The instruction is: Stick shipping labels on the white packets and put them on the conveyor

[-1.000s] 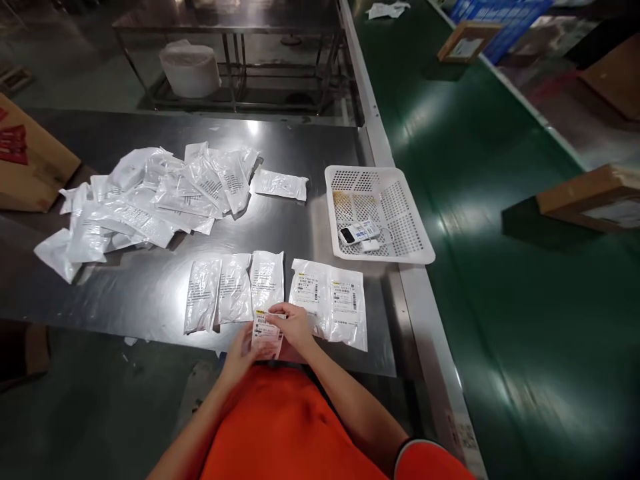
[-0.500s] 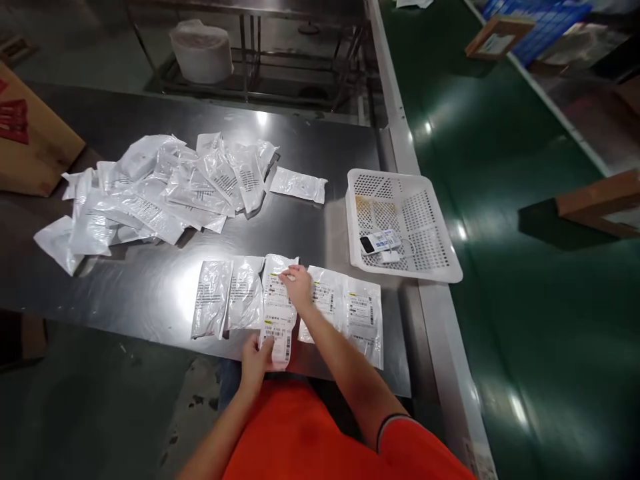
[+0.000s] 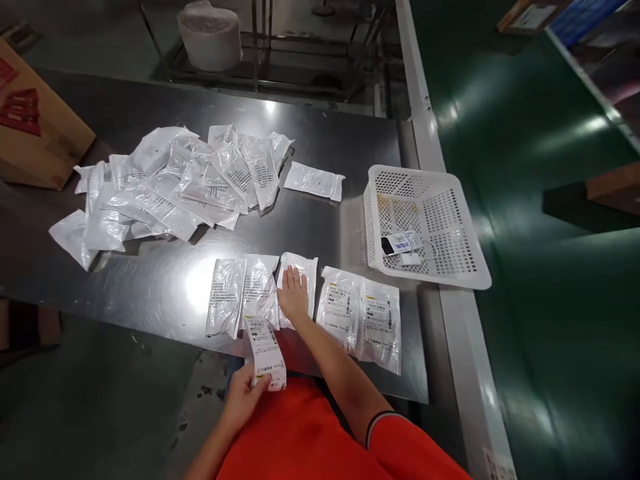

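Near the table's front edge, my left hand [image 3: 246, 392] is closed on a strip of printed shipping labels [image 3: 265, 350], its upper end reaching over the lower part of a white bag. My right hand [image 3: 293, 295] lies flat, fingers spread, on a white plastic mailer bag [image 3: 311, 268], the middle one of a row. Left of it are two bags with printed text, one [image 3: 226, 293] at the row's end and another [image 3: 261, 283] beside my right hand. To the right sit two labelled bags, one [image 3: 340, 303] next to the other [image 3: 381, 320].
A heap of white bags [image 3: 170, 183] covers the table's left, with a single bag [image 3: 314, 181] apart from it. A perforated white basket [image 3: 475, 230] holds small packaged items. A cardboard box [image 3: 55, 133] stands at left; a green conveyor belt [image 3: 540, 320] runs along the right.
My left hand has drawn the label strip down and left, off the middle bag. My right hand has gone from pinching at that bag's label to lying flat on it. The view has shifted slightly.
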`<move>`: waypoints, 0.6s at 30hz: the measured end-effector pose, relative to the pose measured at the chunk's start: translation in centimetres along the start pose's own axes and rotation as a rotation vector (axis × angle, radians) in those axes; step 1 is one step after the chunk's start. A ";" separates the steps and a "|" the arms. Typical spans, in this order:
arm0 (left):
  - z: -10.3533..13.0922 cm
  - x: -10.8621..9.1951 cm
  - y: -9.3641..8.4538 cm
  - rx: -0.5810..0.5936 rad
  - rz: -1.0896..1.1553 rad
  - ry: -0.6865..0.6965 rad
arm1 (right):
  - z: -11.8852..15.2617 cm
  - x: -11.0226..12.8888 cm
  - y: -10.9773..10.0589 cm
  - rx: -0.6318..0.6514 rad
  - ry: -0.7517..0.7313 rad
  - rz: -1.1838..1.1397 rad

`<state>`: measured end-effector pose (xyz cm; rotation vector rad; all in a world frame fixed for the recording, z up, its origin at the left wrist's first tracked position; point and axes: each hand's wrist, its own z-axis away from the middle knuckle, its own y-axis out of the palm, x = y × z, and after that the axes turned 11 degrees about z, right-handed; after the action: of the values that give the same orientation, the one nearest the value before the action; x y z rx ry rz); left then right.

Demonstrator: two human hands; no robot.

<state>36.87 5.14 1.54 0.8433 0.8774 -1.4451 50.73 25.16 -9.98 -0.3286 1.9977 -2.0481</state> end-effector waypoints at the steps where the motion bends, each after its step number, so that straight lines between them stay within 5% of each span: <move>1: -0.3 -0.8 -0.5 0.016 -0.001 0.027 | 0.6 -0.6 0.2 0.014 -0.037 0.011; 7: -0.8 -2.7 -2.5 -0.006 0.090 0.071 | 3.2 -5.1 -1.2 0.101 -0.132 0.061; 10: -0.5 -1.6 -3.3 -0.043 0.138 0.026 | 2.2 -2.1 -2.9 0.092 -0.096 0.032; 14: 0.0 -0.1 -5.0 -0.086 0.142 0.014 | 0.3 4.3 -3.3 0.090 -0.276 -0.071; 18: 0.3 0.3 -7.1 -0.137 0.139 -0.007 | 1.2 5.0 -2.0 0.167 -0.219 -0.087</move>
<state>29.74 5.01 1.74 0.7806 0.8840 -1.2521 46.42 22.40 -8.07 -0.5858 1.7008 -2.1108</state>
